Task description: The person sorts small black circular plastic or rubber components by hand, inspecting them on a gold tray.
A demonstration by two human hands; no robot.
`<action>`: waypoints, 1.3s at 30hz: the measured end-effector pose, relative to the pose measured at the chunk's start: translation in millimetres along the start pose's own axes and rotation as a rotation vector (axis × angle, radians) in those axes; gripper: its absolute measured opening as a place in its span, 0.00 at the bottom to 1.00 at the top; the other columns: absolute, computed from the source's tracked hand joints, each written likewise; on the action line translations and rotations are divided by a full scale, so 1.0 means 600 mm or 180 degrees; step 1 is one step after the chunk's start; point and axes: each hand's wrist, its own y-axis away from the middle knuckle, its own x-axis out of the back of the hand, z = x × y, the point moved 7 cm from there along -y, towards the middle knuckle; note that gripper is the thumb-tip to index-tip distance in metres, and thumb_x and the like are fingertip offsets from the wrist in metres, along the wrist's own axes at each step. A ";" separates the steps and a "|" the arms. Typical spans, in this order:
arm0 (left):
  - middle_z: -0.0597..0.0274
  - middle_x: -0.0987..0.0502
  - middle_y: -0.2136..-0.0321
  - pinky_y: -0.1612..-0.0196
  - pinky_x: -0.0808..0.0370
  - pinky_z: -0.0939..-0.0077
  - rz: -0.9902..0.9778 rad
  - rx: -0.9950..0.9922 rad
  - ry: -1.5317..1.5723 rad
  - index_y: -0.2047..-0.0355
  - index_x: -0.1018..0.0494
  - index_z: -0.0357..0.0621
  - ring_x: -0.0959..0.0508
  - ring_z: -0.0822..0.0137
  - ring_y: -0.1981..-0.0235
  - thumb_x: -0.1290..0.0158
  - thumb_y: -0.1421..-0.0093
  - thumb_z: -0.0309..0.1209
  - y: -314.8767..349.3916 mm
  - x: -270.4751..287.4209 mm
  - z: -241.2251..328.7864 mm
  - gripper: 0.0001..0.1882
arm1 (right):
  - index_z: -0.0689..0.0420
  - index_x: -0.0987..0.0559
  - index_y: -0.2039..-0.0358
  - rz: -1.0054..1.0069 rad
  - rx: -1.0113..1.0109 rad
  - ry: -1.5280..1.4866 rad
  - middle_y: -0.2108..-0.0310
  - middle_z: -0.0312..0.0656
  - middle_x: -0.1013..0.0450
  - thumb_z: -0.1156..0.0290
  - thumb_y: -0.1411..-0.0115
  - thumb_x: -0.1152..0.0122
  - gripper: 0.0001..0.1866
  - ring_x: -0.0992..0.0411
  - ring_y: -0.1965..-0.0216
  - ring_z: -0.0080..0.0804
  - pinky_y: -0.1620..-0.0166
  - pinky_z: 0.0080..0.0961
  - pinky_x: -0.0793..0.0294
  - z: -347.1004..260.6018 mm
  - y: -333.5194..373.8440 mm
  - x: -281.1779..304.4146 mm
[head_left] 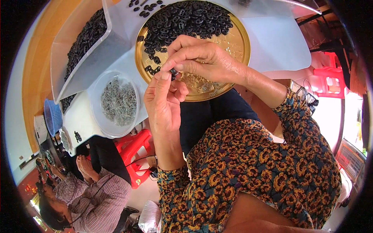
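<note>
Over the near left part of a round golden tray (247,42), my two hands meet around a small black plastic piece (173,73). My left hand (162,103) pinches it between thumb and fingertips. From the right, the thumb and index finger of my right hand (211,60) close on the same piece, so its exact shape is mostly covered. A heap of black oval pieces with two holes (182,19) fills the far side of the tray. Small shiny, clear-looking bits (198,81) lie scattered on its near side, partly under my right hand.
Left of the tray stands a clear bin (110,39) holding many black pieces. A round clear tub (136,112) contains small grey metal-looking parts. Beyond it is a blue basket (53,116). Red stools (136,155) stand below. Other people (101,198) sit at lower left.
</note>
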 end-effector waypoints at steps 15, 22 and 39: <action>0.60 0.22 0.74 0.74 0.31 0.83 0.0174 -0.0701 -0.0823 0.61 0.27 0.35 0.23 0.71 0.76 0.44 0.40 0.29 0.009 0.007 0.016 0.10 | 0.62 0.21 0.57 0.0271 -0.0415 0.0045 0.64 0.39 0.24 0.72 0.39 0.40 0.12 0.27 0.66 0.23 0.62 0.19 0.28 0.011 0.009 0.002; 0.56 0.22 0.62 0.57 0.23 0.74 0.0087 -0.0520 -0.0080 0.53 0.27 0.33 0.21 0.67 0.63 0.45 0.41 0.21 -0.005 0.029 0.006 0.14 | 0.62 0.20 0.59 0.0902 -0.1946 -0.2018 0.70 0.37 0.24 0.68 0.40 0.38 0.12 0.26 0.71 0.21 0.67 0.17 0.24 0.066 0.038 0.003; 0.56 0.22 0.64 0.54 0.22 0.73 -0.0054 -0.0340 0.0251 0.58 0.27 0.36 0.21 0.67 0.64 0.45 0.41 0.20 -0.010 0.024 -0.011 0.10 | 0.62 0.22 0.55 0.1052 -0.2129 -0.2643 0.69 0.35 0.26 0.70 0.37 0.42 0.12 0.27 0.68 0.20 0.63 0.19 0.26 0.080 0.053 -0.019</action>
